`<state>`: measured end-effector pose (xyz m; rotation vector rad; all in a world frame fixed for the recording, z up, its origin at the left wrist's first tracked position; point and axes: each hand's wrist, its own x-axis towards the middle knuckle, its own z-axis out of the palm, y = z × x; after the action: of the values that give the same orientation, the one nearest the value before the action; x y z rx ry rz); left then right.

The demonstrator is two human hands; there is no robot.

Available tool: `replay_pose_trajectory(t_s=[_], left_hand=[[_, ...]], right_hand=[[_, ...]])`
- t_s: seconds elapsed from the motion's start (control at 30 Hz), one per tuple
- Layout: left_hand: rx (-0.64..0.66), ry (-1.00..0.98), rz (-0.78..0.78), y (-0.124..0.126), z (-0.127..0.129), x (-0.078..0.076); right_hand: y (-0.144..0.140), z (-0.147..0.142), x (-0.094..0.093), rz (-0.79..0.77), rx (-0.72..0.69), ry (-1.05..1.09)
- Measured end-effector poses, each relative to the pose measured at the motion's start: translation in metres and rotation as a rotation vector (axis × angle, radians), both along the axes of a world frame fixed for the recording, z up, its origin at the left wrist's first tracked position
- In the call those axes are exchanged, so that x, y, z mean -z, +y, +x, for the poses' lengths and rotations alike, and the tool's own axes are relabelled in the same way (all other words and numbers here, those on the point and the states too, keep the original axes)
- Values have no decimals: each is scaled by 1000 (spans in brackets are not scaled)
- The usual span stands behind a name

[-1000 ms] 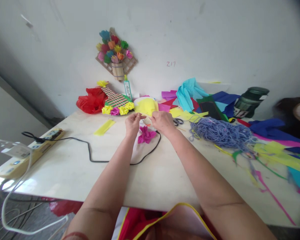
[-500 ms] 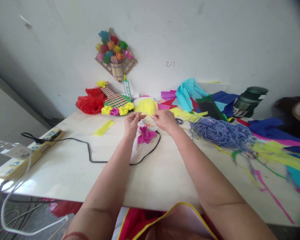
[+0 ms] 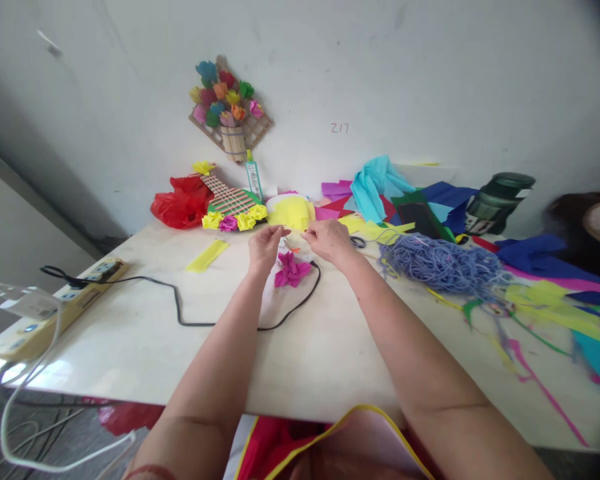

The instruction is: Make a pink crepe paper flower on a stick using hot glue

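Observation:
Over the back middle of the table, my left hand (image 3: 265, 247) and my right hand (image 3: 329, 240) face each other a short gap apart. Both are closed in a pinch. A thin yellow paper strip (image 3: 295, 231) seems to run between the fingertips, hard to make out against the yellow paper (image 3: 291, 211) behind. Just below my hands lies a magenta paper flower (image 3: 291, 269). A small white object with an orange tip (image 3: 294, 250) is partly hidden beside it. To the left, a flat yellow paper strip (image 3: 207, 256) rests on the table.
A guitar-shaped craft (image 3: 230, 198) with paper flowers leans at the back. A black cord (image 3: 195, 324) crosses the table (image 3: 330, 360) from a power strip (image 3: 60, 307). Tangled blue yarn (image 3: 440, 263), scissors (image 3: 359, 243), coloured paper (image 3: 377, 190) and a dark green bottle (image 3: 500, 203) occupy the right.
The thin yellow strip between my fingertips shows less clearly than before. My hands stay in nearly the same place, both still pinched.

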<state>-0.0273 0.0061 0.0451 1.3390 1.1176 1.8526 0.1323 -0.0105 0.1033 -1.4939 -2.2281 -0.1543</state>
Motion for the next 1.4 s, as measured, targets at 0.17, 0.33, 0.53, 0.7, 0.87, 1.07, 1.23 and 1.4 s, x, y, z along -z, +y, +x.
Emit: replay_pose_trajectory(t_s=[0.17,0.33,0.53,0.7,0.87,1.07,1.23,1.4], left_hand=[[-232,282,40,-3,-4,0],[-280,372,81,-5,-5,-1],[-337,516,93,-6,-6,-2],[-426,741,38,-8,-6,-3],[-508,879,2,-10,-6,-1],[-543,826,-76,-15,-2,-3],[-539,578,-205,-8,-9,-2],[-151,121,-72,1,-11,3]], right_hand=[[-1,-1,-1,3,-3,-3],[-1,-2,-1,1,-6,-18],[-2,-3,-1,-6,-10,-17],[-4,-4,-2,-36,0,-47],[-5,-6,-2,-43,-11,-69],[-6,-10,-2,-56,-7,-75],[-7,-8,-4,-44,-27,-39],[-4,-2,-6,-31,13,25]])
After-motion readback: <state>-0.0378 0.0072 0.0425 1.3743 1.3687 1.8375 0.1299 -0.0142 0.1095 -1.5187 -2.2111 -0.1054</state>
